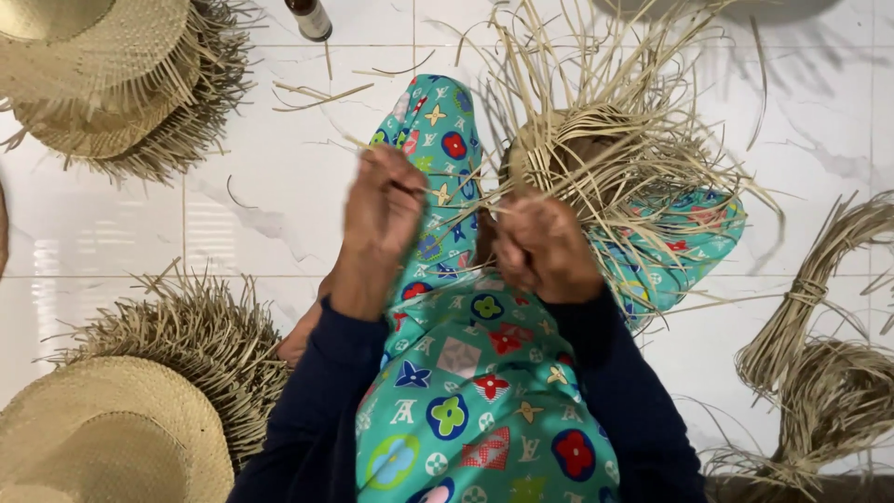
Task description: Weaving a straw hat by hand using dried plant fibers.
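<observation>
Straw strands [466,200] pinched in both hands' fingers [396,182], half-woven hat [577,149] behind, finished hats [112,74] around.

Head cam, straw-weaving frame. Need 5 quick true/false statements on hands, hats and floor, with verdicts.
1. Both hands work loose straw strands of an unfinished woven piece. True: the left hand and right hand both pinch strands.
2. The floor is dark wood. False: it is white tile.
3. Woven hats with uncut fringe are stacked at upper left. True.
4. A tied bundle of straw lies to the right. True.
5. The person wears plain grey trousers. False: the trousers are teal with a colourful pattern, and the sleeves are dark blue.
</observation>
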